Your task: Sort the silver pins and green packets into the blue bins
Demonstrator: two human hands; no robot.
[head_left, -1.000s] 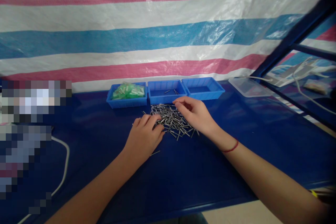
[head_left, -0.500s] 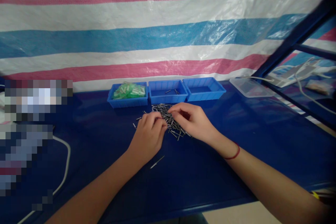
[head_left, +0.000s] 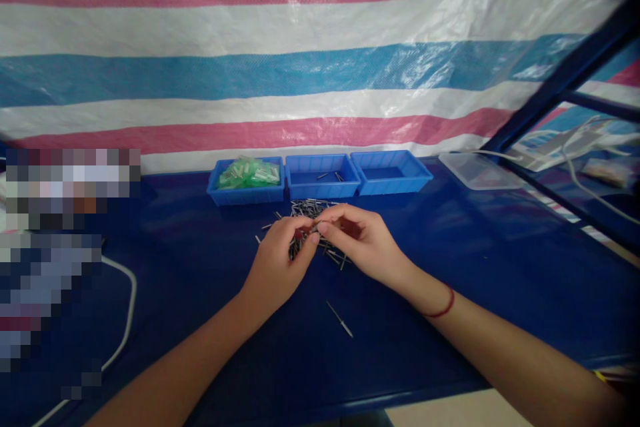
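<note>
Over a pile of blind rivets (head_left: 310, 208), my left hand (head_left: 280, 257) and my right hand (head_left: 373, 240) meet fingertip to fingertip. Both are closed in a pinch on a small grey piece (head_left: 316, 227), which looks like a rivet; the fingers cover most of it. Parts of the pile show between and behind my hands. Nearer to me on the table, one loose blind rivet (head_left: 340, 320) lies at a slant, its thin pin pointing away from me.
Behind the pile stand three blue bins: the left bin (head_left: 245, 197) holds green-tinted bags, the middle bin (head_left: 323, 189) a few rivets, and the right bin (head_left: 393, 181) shows a bare floor. A clear plastic lid (head_left: 480, 172) lies farther right. A white cable (head_left: 134, 287) curves at left.
My fingertips have come together over the pile with a small grey piece between them. The loose rivet near me now lies farther right and at a different angle.
</note>
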